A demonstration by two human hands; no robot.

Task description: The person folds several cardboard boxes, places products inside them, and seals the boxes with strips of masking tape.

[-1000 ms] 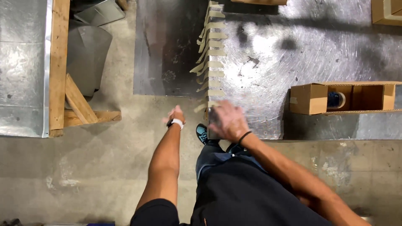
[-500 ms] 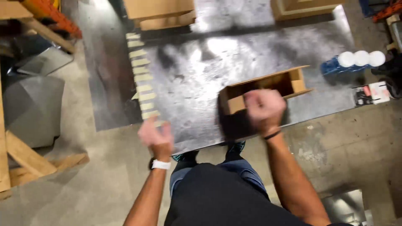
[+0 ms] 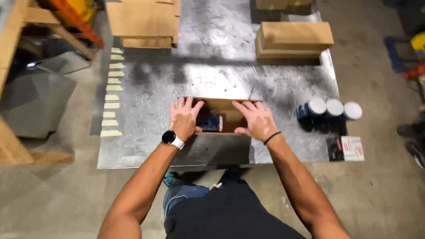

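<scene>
I'm looking down into a workshop or packing area: a scuffed sheet-metal tabletop point(image 3: 212, 79) on a stained concrete floor point(image 3: 66, 199), stacked cardboard boxes point(image 3: 294, 40), tape strips point(image 3: 111, 106) lined along its edge, and timber framing point(image 3: 13, 40) to one side.

1 s ago the left hand point(image 3: 183, 119) hung down by the floor and the right hand point(image 3: 256, 120) was at the tape strips point(image 3: 111, 95) on the bench point(image 3: 212, 75) edge. 0.5 s ago both hands were up in the air, blurry, right one in front of the box point(image 3: 219, 116). Now both lie flat w/ fingers spread on the box, left on its left end, right on its right end. Box was tilted, now sits straight in front of the person, w/ a blue can point(image 3: 210, 123) seen inside btw the hands. View swung right: 3 white-capped cans point(image 3: 330, 113) now near the box.
</scene>
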